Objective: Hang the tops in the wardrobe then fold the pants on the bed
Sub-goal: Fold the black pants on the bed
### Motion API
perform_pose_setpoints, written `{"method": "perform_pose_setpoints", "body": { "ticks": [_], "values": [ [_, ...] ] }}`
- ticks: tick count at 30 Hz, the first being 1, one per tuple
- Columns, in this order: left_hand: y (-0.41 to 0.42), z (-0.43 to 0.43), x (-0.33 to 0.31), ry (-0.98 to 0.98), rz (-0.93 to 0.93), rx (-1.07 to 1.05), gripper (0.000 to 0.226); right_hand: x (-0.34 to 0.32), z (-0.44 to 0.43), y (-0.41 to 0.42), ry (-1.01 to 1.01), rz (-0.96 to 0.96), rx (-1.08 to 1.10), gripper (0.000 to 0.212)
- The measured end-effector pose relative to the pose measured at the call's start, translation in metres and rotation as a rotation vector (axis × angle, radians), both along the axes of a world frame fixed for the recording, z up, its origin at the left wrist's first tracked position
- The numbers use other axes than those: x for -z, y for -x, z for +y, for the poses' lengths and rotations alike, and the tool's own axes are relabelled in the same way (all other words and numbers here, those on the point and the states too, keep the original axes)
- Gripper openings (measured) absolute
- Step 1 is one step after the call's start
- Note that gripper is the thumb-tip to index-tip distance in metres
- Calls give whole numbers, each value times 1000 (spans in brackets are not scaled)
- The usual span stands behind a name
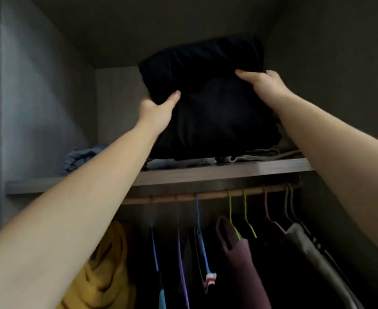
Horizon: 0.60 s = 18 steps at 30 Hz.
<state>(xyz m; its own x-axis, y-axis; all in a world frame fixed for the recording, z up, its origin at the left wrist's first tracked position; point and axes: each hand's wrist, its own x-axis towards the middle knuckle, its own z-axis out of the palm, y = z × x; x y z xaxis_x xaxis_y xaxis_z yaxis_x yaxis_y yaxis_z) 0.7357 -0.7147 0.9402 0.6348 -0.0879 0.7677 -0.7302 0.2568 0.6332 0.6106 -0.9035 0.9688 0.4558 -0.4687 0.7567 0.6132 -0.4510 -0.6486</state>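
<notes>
Left hand (159, 109): we grip the left edge of the black folded bundle (208, 112), thumb pressed on its near face, fingers hidden behind the cloth.
Right hand (265, 83): we clamp the bundle's upper right part, thumb on the near face, other fingers curled over to the far side.
Hands together or apart: apart, one at each side, the bundle between them.
Bundle: it leans on the top shelf (194, 175) of the wardrobe, its lower edge on pale folded cloths (261, 153); we cannot tell whether it is pants or a top.
Shelf, left: a crumpled blue-grey cloth (81, 157) just beside our left forearm.
Below the shelf: a wooden rail (208, 195) carrying coloured hangers, with a yellow garment (107, 264) at left, a maroon garment (243, 264) in the middle and a grey garment (310, 248) at right.
In the way: our left forearm crosses the shelf edge and hides the rail's left end.
</notes>
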Motion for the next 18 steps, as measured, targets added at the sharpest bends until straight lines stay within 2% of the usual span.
{"method": "perform_pose_setpoints", "body": {
  "ticks": [2,7,11,14,18],
  "values": [
    [-12,-27,-15,15,-58,32,43,-4,-15,-7,7,-23,77,16],
    [-39,-92,-39,10,-161,73,47,-21,-60,-17,19,-26,241,16],
    [-59,-134,-61,-13,-193,27,50,-41,-98,-28,4,9,305,37],
    [-72,-157,-83,-78,-178,-25,54,-58,-121,-38,-2,33,312,41],
    [-80,-176,-110,-88,-180,-98,60,-85,-143,-49,42,-17,370,65]
  ]
}}
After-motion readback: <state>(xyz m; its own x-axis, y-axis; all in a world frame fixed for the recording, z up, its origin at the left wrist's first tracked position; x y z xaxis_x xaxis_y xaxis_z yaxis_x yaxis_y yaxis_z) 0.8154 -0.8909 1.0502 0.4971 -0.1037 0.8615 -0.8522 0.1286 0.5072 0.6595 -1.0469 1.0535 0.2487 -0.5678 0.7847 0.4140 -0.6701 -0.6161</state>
